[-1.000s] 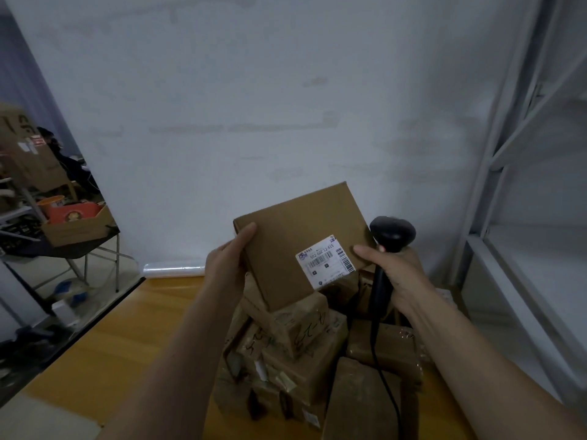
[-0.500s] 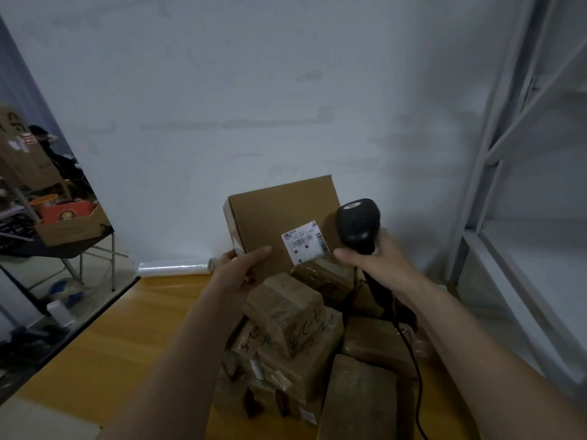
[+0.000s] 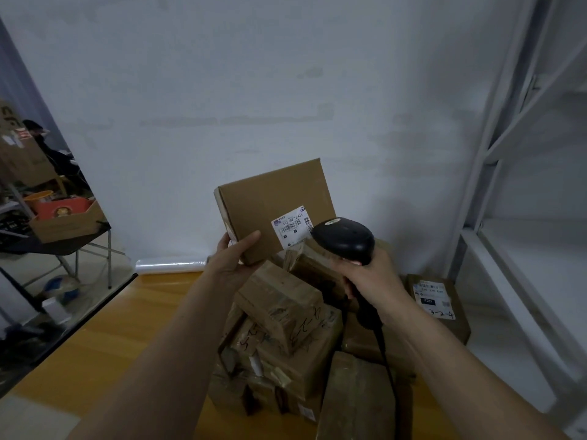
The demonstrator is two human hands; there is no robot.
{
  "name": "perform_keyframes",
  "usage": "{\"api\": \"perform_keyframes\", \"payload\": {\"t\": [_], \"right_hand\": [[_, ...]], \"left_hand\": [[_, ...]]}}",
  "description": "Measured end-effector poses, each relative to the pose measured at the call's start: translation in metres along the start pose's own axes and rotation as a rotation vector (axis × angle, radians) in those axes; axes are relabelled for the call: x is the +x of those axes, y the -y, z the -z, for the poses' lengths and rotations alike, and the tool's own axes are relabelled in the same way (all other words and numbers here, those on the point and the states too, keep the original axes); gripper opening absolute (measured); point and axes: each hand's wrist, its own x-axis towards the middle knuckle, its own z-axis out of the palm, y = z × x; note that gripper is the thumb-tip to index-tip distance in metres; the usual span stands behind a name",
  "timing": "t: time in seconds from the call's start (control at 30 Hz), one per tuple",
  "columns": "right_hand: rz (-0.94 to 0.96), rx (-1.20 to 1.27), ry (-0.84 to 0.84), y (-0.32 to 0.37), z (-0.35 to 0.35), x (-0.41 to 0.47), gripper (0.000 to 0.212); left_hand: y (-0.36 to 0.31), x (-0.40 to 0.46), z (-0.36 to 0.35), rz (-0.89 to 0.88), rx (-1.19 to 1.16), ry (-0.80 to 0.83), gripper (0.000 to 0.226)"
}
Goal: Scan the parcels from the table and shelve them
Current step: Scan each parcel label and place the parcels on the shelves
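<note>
A flat cardboard parcel (image 3: 273, 204) is held up above the heap by the left hand (image 3: 233, 262), which grips its lower left corner with the thumb across the front face and the fingers behind. It is tilted so that its white barcode label (image 3: 290, 226) is turned toward the reader, and the label sits just right of that grip, uncovered by the thumb. The barcode scanner (image 3: 344, 238) is grasped round its handle by the right hand (image 3: 370, 281), fingers wrapped closed, with the head brought close beside the label's right edge and partly overlapping the parcel's lower right corner. This hold is judged to serve the scan, which seems to be the step in hand; whether the code has been read cannot be told. The scanner's cable (image 3: 386, 354) is seen trailing down from below the right grip. Beneath both grips, the remaining taped parcels (image 3: 286, 331) are piled on the wooden table (image 3: 104, 350), still unshelved. The white metal shelving (image 3: 508, 255) stands to the right of the scanner hand, within reach for placing.
</note>
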Motion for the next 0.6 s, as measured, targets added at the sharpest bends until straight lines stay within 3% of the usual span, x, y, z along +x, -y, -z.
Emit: {"api": "perform_keyframes", "payload": {"t": [0.27,0.37,0.6], "right_hand": [[-0.014,-0.012,-0.015,0.001,-0.006,-0.007,0.029],[-0.012,-0.023,-0.010,0.003,-0.006,-0.008,0.025],[0.029,-0.135,0.036,0.005,-0.013,-0.015,0.025]], "left_hand": [[-0.002,0.005,0.003,0.026,-0.002,0.059,0.073],[-0.005,0.006,0.007,0.049,-0.013,0.077,0.084],[-0.010,0.010,0.017,0.052,-0.015,0.090,0.082]]}}
